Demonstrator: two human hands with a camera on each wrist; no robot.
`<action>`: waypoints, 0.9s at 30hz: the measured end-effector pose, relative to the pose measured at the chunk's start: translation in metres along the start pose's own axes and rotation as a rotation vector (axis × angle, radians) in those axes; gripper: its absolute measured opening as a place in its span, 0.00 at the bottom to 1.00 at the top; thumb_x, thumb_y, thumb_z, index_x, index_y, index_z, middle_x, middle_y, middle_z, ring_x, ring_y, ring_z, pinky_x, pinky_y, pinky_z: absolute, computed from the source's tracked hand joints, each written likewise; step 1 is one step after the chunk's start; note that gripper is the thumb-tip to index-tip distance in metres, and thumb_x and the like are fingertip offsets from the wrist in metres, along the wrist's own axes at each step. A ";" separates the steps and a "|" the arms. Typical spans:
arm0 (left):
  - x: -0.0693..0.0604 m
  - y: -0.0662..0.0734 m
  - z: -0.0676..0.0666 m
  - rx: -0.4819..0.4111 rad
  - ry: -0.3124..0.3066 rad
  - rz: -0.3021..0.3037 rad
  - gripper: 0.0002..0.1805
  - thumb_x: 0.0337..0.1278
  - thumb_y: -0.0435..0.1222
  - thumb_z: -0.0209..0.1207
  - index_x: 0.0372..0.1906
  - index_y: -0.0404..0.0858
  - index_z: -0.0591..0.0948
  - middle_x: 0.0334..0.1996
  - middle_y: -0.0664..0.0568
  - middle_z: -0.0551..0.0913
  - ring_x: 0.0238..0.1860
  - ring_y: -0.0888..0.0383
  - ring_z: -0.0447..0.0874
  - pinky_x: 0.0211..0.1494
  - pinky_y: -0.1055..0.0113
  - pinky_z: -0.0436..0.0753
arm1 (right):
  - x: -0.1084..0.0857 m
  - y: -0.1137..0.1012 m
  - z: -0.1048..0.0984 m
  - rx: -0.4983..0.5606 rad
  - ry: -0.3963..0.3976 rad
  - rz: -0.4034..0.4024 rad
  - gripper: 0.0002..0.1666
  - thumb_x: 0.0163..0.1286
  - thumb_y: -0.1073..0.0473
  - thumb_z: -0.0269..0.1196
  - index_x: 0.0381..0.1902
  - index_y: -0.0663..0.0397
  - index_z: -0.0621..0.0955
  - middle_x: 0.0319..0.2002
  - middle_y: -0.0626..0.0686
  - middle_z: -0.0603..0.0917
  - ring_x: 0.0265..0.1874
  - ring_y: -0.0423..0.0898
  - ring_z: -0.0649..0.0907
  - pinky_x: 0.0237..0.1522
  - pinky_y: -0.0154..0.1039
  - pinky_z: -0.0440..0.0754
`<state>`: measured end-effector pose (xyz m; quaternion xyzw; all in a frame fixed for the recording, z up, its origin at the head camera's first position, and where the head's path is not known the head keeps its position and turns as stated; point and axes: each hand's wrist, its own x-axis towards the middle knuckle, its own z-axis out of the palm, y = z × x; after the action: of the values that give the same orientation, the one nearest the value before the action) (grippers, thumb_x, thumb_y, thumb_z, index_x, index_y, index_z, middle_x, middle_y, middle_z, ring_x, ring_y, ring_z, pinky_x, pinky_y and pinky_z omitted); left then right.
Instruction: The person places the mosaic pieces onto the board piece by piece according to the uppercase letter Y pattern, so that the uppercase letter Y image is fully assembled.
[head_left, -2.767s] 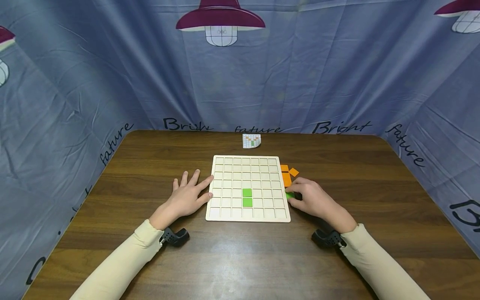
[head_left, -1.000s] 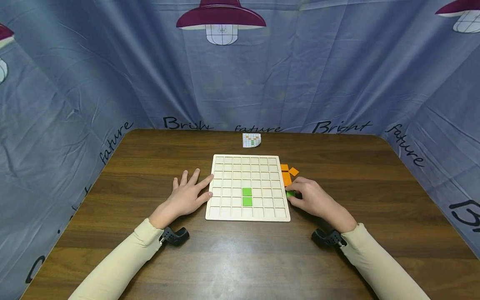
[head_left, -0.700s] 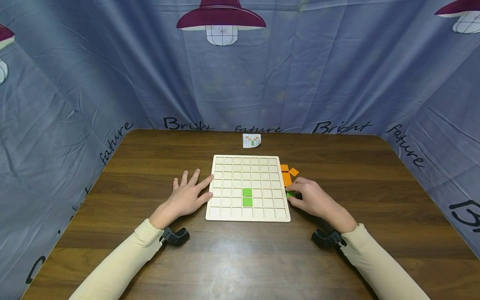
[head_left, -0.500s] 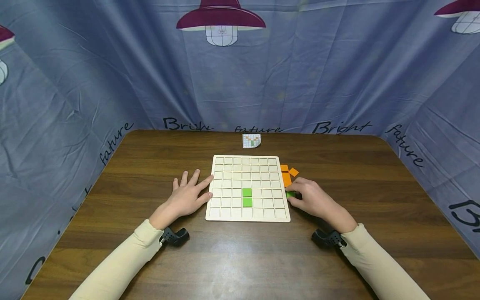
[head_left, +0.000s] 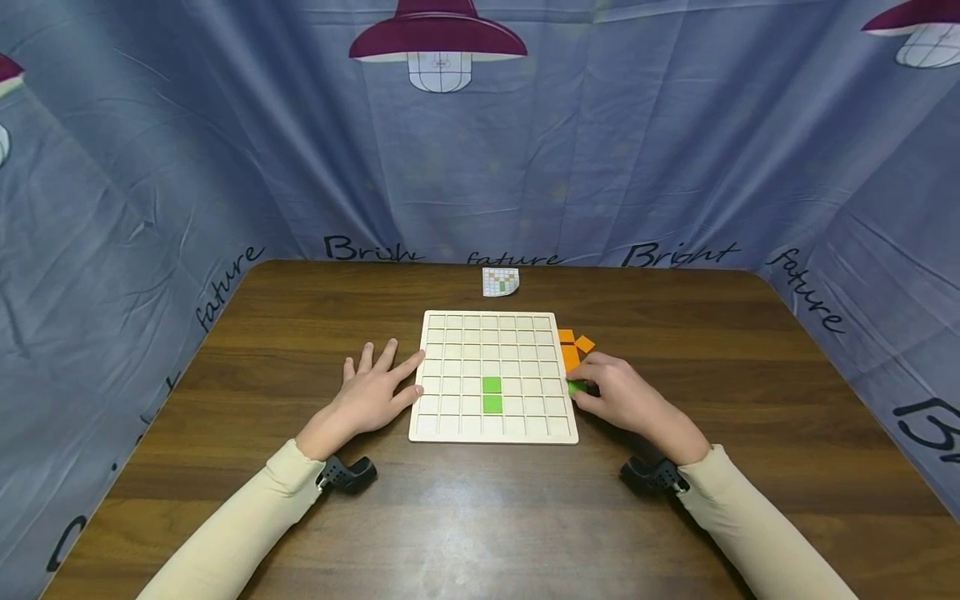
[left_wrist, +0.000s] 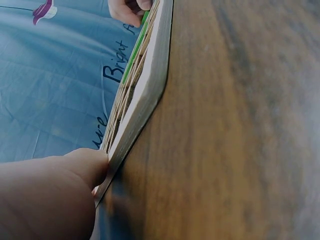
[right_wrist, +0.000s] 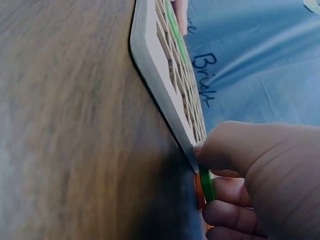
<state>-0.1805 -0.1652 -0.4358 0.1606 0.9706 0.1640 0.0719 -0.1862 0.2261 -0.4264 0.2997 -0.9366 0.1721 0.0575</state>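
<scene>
A pale wooden grid board [head_left: 450, 428] lies mid-table, with two green square tiles [head_left: 492, 404] seated one above the other in its cells. My left hand [head_left: 366, 398] rests flat and spread at the board's left side, thumb and index fingertip touching the rim. Over at the right rim, my right hand [head_left: 624, 395] pinches another green tile [head_left: 577, 387] between thumb and fingers. That tile [right_wrist: 206, 183] shows edge-on and tilted in the right wrist view, close beside the rim. The fingers partly cover it.
Several orange tiles [head_left: 570, 357] lie along the board's right side, just beyond the right hand, one of them turned askew [head_left: 585, 343]. A small paper with a printed coloured grid [head_left: 500, 282] lies behind the board. Blue curtains [head_left: 480, 183] surround the wooden table [head_left: 480, 517].
The right fingertips and the pinched green tile have shifted very slightly left, closer against the board's rim. Left hand, board and orange tiles keep their places; the head view has drifted a little.
</scene>
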 end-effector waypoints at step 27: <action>0.001 -0.001 0.003 0.009 0.012 0.006 0.33 0.76 0.55 0.49 0.80 0.54 0.62 0.81 0.32 0.52 0.78 0.21 0.44 0.70 0.19 0.48 | 0.063 -0.042 0.021 0.081 -0.021 -0.112 0.12 0.66 0.63 0.70 0.46 0.58 0.89 0.38 0.53 0.85 0.29 0.41 0.77 0.33 0.33 0.77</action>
<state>-0.1809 -0.1655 -0.4389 0.1626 0.9713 0.1609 0.0648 -0.2133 0.1521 -0.4203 0.3553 -0.9113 0.2031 0.0453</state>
